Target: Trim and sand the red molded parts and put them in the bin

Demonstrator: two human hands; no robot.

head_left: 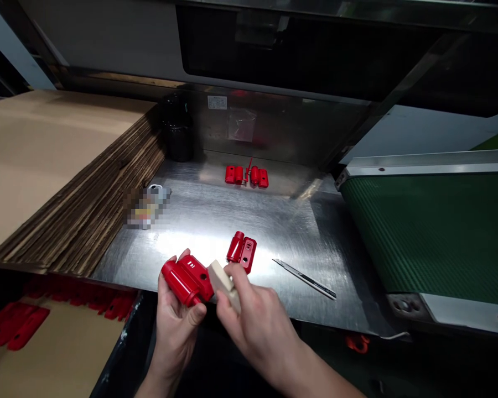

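Note:
My left hand (175,331) cradles a glossy red plastic hinge-like part (186,280), with its cylindrical end toward my thumb. My right hand (257,315) pinches a beige sanding block (223,284) and presses it against the side of that part. Just beyond my hands, a second red part (241,251) lies on the brushed steel table (216,221). To the right of it lies a slim snap-off utility knife (305,279).
Further back stands a linked pair of red parts (247,176). A stack of corrugated cardboard sheets (78,177) lies to the left, next to a pixelated item (147,207) and a black cylinder (177,130). A green conveyor belt (431,237) runs at the right; a cardboard box (45,342) holding red pieces sits lower left.

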